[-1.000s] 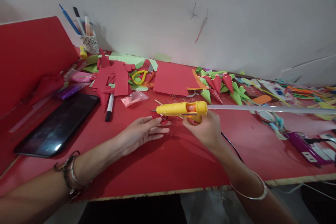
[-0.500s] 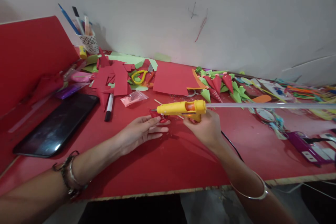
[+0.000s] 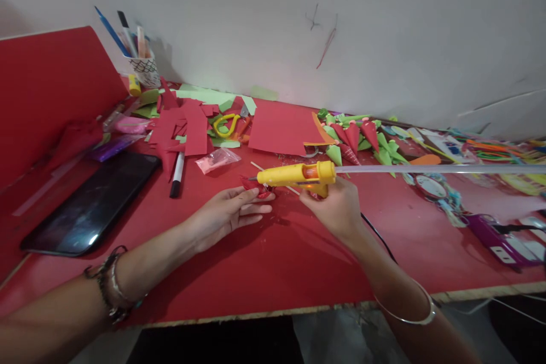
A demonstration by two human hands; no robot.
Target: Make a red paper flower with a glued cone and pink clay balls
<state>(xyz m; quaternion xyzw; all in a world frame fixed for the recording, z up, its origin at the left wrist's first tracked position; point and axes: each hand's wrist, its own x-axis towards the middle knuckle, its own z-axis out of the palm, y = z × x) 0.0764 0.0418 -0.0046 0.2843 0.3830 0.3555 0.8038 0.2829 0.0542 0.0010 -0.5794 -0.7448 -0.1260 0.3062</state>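
Glue gun (image 3: 294,175), yellow, with a long clear glue stick (image 3: 384,169) out of its back, is in the right hand's (image 3: 336,213) closed grip above the red tabletop (image 3: 290,273); its nozzle (image 3: 253,178) is at a small red piece (image 3: 246,183), pinched by the left hand (image 3: 228,210), other fingers loosely spread; whether they touch, I cannot tell. Nozzle and left hand have just edged slightly apart; likely a small adjustment, work on the piece continuing; a red sheet (image 3: 281,128) and paper cones (image 3: 353,135) lie beyond, unmoved.
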